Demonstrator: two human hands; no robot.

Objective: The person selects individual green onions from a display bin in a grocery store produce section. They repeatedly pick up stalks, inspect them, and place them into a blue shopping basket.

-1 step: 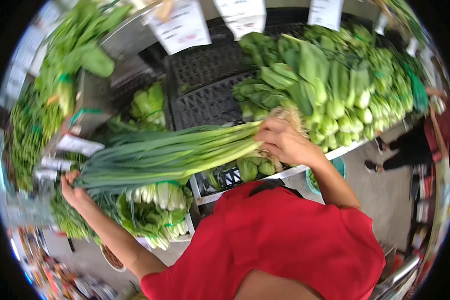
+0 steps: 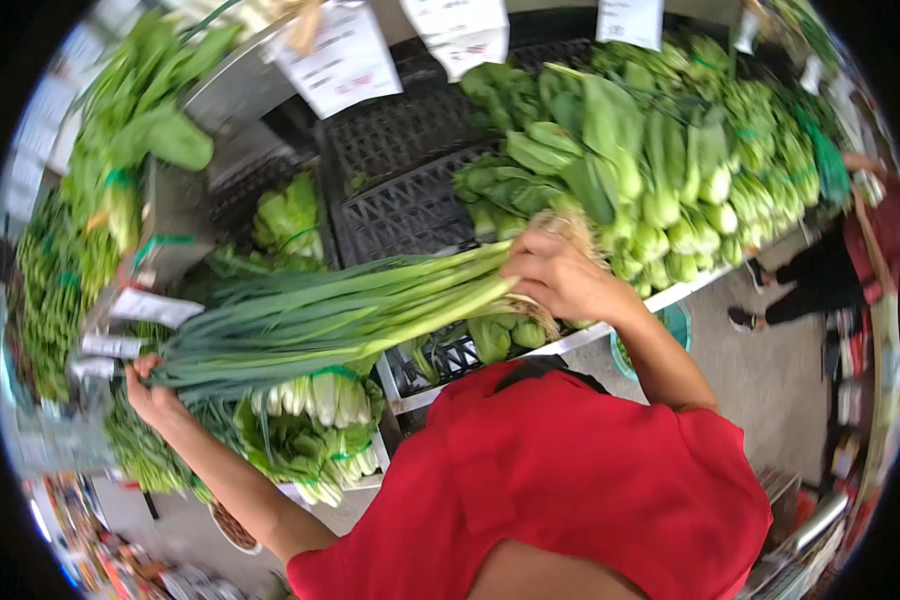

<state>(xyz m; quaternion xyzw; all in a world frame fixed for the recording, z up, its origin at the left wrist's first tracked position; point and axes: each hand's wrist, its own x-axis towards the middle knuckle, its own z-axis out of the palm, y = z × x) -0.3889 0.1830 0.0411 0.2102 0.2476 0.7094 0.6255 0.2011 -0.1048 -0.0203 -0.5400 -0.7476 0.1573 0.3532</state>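
Note:
A long bunch of green onions (image 2: 370, 310) is stretched sideways between my two hands, above the vegetable stand. My right hand (image 2: 560, 275) is closed on the pale root end, with stringy roots showing past the fingers. At the far left, the fingers of my left hand (image 2: 150, 390) are curled round the dark green leaf tips. Beneath the leaves lies a heap of white-stemmed greens (image 2: 320, 405) tied with green bands. Stacked bok choy (image 2: 670, 200) lies just beyond my right hand.
Black crates (image 2: 410, 210) and hanging paper signs (image 2: 340, 60) are at the back. Leafy greens (image 2: 110, 200) stand on the left by a metal divider (image 2: 170, 210). A teal basket (image 2: 678, 325) sits below the stand's white edge. Another person (image 2: 860, 240) stands at the far right.
The view has shifted slightly, so the stand sits a little further left and the signs higher. Both hands keep their hold on the green onions.

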